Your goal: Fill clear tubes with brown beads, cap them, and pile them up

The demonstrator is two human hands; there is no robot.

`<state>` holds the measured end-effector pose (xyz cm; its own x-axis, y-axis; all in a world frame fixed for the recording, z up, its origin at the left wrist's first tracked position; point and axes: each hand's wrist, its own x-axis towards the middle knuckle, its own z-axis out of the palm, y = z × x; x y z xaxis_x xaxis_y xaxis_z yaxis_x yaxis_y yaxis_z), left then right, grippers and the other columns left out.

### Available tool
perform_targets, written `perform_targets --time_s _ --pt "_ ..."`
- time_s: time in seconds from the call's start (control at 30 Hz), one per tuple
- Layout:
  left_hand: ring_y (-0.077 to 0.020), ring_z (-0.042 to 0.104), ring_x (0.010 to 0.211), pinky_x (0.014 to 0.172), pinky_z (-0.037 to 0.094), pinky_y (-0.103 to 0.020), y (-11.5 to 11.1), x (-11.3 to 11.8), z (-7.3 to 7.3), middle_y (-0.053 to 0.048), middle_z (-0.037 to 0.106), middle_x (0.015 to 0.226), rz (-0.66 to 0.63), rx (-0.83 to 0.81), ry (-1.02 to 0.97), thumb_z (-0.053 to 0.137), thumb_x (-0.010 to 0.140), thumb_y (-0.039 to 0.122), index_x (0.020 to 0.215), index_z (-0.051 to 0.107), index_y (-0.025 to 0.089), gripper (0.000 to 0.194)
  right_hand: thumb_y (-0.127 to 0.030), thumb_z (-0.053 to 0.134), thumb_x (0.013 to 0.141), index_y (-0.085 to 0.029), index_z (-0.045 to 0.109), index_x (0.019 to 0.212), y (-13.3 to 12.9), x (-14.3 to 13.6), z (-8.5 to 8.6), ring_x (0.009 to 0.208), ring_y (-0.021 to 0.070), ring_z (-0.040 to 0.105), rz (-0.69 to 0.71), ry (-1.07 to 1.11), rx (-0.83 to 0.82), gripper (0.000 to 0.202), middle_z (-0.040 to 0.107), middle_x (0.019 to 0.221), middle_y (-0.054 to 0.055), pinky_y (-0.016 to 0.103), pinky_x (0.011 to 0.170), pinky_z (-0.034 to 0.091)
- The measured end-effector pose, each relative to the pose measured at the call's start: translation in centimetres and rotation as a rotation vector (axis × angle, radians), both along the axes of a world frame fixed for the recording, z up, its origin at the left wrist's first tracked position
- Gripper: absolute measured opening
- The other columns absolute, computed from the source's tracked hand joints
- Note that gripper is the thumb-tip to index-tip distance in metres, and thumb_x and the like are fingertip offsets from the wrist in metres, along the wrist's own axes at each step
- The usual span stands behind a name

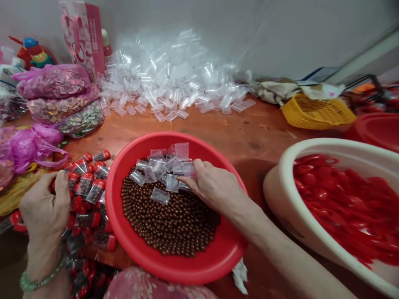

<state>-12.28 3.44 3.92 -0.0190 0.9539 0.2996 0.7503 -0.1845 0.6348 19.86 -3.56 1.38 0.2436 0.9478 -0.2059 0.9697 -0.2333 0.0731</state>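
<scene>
Basin (131,245): one, red; right hand (215,187) fingers pinching bag (187,169); left hand (46,205) fingers gripping capped tube (73,179).

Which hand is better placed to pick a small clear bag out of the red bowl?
Right. The right hand already rests on the small clear bags inside the red bowl; the left hand is outside it, on the red-capped vials.

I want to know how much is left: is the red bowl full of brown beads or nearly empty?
Partly full. Brown beads cover the middle of the red bowl, but its inner wall shows bare around them.
</scene>
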Motion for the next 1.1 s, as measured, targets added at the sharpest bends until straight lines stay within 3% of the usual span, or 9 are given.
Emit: perform_targets --time_s 0.13,0.2,0.3,0.4,0.53,0.67,0.77,0.93,1.1 --pt "-0.0333 0.048 0.124 0.105 0.031 -0.05 0.8 -1.2 -0.8 -0.005 0.061 0.119 0.036 0.207 0.423 0.052 0.089 0.035 0.115 0.059 0.018 0.032 -0.044 0.048 0.092 -0.011 0.051 0.109 1.5 -0.2 -0.5 0.087 0.0311 0.067 -0.054 0.04 -0.055 0.037 0.067 0.098 0.017 0.033 0.061 0.044" --pt "-0.0313 0.047 0.126 0.11 0.031 -0.051 0.5 0.1 -1.1 -0.007 0.058 0.125 -0.028 0.271 0.362 0.054 0.088 0.033 0.116 0.058 0.018 0.032 -0.039 0.049 0.092 -0.011 0.051 0.11 1.4 -0.1 -0.5 0.088 0.0298 0.067 -0.066 0.048 -0.06 0.033 0.068 0.099 0.016 0.033 0.064 0.044" --pt "-0.0249 0.057 0.114 0.103 0.043 -0.044 -0.7 3.5 -1.6 -0.008 0.064 0.117 -0.201 0.284 0.126 0.06 0.085 0.029 0.104 0.063 0.017 0.023 -0.033 0.05 0.09 -0.01 0.05 0.118 0.0 0.4 -0.4 0.089 0.027 0.066 -0.022 0.082 0.003 0.036 0.066 0.104 0.016 0.032 0.068 0.046" --pt "-0.0184 0.062 0.105 0.097 0.049 -0.035 -1.8 6.8 -2.4 -0.008 0.067 0.11 -0.456 0.149 -0.004 0.053 0.09 0.022 0.105 0.062 0.014 0.019 -0.027 0.054 0.087 -0.015 0.054 0.116 -2.3 0.5 -0.5 0.083 0.0219 0.065 0.182 0.188 0.028 0.032 0.064 0.107 0.012 0.03 0.068 0.047" --pt "-0.0209 0.061 0.102 0.094 0.05 -0.036 -2.4 9.2 -3.4 -0.012 0.066 0.106 -0.697 0.015 0.214 0.042 0.095 0.018 0.105 0.06 0.01 0.022 -0.008 0.053 0.08 -0.018 0.063 0.098 -3.9 -0.7 -1.2 0.081 0.0218 0.065 0.379 0.194 -0.209 0.023 0.065 0.094 0.008 0.029 0.063 0.048" --pt "-0.025 0.062 0.095 0.088 0.051 -0.042 -2.3 9.6 -3.5 -0.012 0.066 0.101 -0.728 -0.083 0.515 0.038 0.095 0.016 0.104 0.059 0.011 0.024 0.002 0.038 0.083 -0.01 0.066 0.092 -2.9 -3.1 -2.2 0.088 0.0281 0.064 0.416 0.128 -0.35 0.032 0.066 0.092 0.015 0.037 0.073 0.05" --pt "-0.025 0.062 0.094 0.086 0.051 -0.041 -2.3 9.6 -3.3 -0.01 0.066 0.102 -0.733 -0.114 0.594 0.038 0.093 0.012 0.106 0.059 0.012 0.025 0.002 0.036 0.085 -0.006 0.065 0.099 -1.8 -5.2 -3.1 0.091 0.0272 0.064 0.494 0.212 -0.373 0.034 0.066 0.098 0.018 0.037 0.08 0.05" --pt "-0.0243 0.062 0.094 0.086 0.051 -0.04 -2.2 9.4 -3.4 -0.01 0.066 0.103 -0.711 -0.119 0.537 0.036 0.093 0.012 0.108 0.058 0.014 0.027 -0.001 0.045 0.083 -0.009 0.063 0.1 -0.6 -7.0 -4.2 0.093 0.0213 0.063 0.616 0.444 -0.392 0.025 0.066 0.102 0.015 0.03 0.082 0.048" --pt "-0.0222 0.061 0.104 0.094 0.049 -0.039 -2.1 9.1 -3.6 -0.01 0.066 0.111 -0.71 -0.078 0.272 0.035 0.094 0.014 0.111 0.057 0.014 0.028 -0.005 0.06 0.073 -0.014 0.058 0.096 0.2 -6.2 -3.7 0.081 0.0163 0.061 0.6 0.686 -0.353 0.025 0.067 0.093 0.005 0.025 0.074 0.047"
